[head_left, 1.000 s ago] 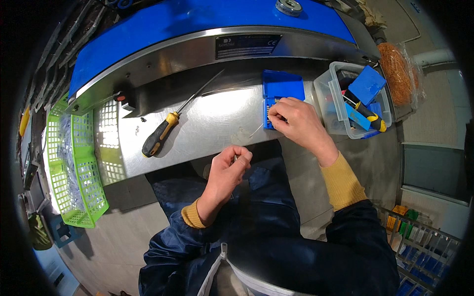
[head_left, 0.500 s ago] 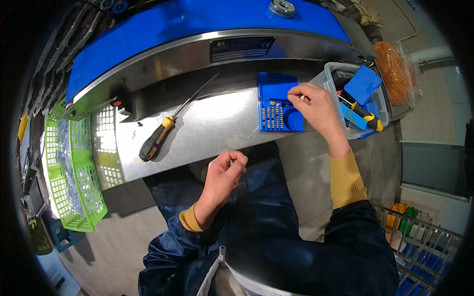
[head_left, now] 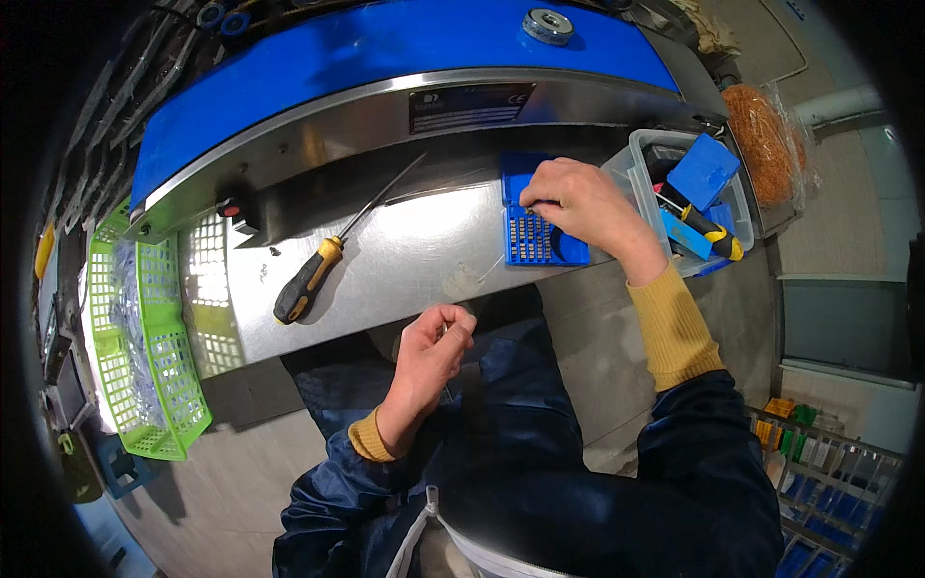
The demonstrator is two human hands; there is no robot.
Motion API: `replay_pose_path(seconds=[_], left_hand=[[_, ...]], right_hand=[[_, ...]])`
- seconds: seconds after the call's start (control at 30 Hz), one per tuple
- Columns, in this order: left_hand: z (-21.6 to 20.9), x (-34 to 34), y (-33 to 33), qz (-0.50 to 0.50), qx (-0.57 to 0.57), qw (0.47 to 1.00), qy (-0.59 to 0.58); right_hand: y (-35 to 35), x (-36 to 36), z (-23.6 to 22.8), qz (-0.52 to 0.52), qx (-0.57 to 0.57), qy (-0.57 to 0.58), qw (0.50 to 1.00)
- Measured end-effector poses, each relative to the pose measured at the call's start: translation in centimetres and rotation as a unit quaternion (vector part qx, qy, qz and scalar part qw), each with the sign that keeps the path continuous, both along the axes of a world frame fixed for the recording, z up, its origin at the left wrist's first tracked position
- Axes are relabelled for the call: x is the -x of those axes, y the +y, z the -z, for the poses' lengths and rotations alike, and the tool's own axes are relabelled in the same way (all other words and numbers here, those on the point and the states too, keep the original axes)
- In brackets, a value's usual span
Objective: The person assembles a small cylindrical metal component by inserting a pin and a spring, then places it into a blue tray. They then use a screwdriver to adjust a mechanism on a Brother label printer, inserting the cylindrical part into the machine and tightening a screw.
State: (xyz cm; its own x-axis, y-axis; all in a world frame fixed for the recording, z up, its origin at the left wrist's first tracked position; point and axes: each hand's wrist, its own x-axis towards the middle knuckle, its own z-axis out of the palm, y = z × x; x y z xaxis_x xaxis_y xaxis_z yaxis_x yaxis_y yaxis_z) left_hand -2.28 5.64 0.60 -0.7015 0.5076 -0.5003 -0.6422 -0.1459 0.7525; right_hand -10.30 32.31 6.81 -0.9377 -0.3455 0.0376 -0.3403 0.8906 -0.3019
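Observation:
A small blue case [head_left: 568, 252] lies with its lid raised on the metal ledge, rows of tiny brass-coloured metal pieces [head_left: 528, 239] standing in it. My right hand [head_left: 586, 204] is over the case, thumb and fingertips pinched at the upper end of the rows and covering part of the lid. Whatever sits in that pinch is too small to make out. Above my lap, my left hand [head_left: 431, 349] is closed, with a bit of something metallic showing between thumb and fingers; its kind is hidden. A yellow-and-black screwdriver [head_left: 310, 279] rests on the ledge to the left.
Right of the case stands a clear plastic tub [head_left: 638, 178] of tools and blue boxes. A green basket [head_left: 164, 361] is at the left. Behind the ledge rises a machine with a blue top [head_left: 385, 48], bearing a metal ring-shaped roll [head_left: 548, 26]. A wire rack [head_left: 833, 482] stands lower right.
My right hand has moved left, from beside the case's lid to over the rows of pieces. My left hand stays closed in nearly the same place.

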Motion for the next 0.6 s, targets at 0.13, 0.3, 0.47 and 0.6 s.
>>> replay_pose_path(seconds=[0.13, 0.3, 0.47, 0.6], left_hand=[[0.09, -0.06, -0.1, 0.0, -0.002, 1.0, -0.005], [0.14, -0.11, -0.12, -0.006, -0.005, 1.0, -0.006], [0.19, -0.11, -0.11, -0.004, -0.008, 1.0, -0.004], [0.14, -0.17, -0.08, -0.005, -0.007, 1.0, -0.012]], right_hand=[[-0.25, -0.05, 0.06, -0.057, -0.026, 0.036, 0.997], [-0.31, 0.26, -0.45, -0.079, -0.058, 0.036, 0.995], [-0.6, 0.59, -0.59, -0.087, -0.086, 0.024, 0.992], [-0.68, 0.71, -0.65, -0.101, -0.103, 0.031, 0.989]])
